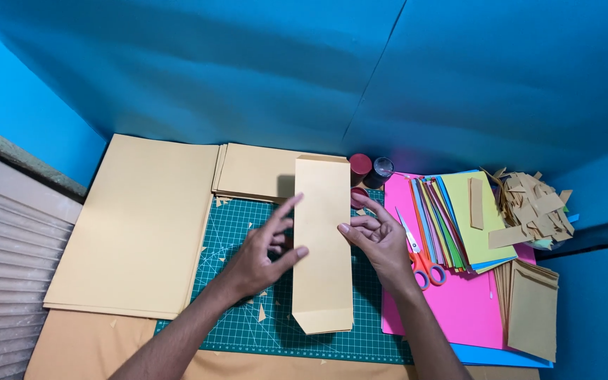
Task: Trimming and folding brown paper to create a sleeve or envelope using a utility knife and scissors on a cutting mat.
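Tan paper strip [322, 243], lengthwise away

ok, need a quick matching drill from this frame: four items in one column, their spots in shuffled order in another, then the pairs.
Items
1. long tan paper strip
2. scissors
3. pile of tan scraps
4. big stack of tan sheets

Places
A. far right, beside the fanned coloured sheets
B. left of the green cutting mat
C. between the left hand and right hand, over the mat
D. on the pink sheet, by the right hand

Pairs: 1-C, 2-D, 3-A, 4-B
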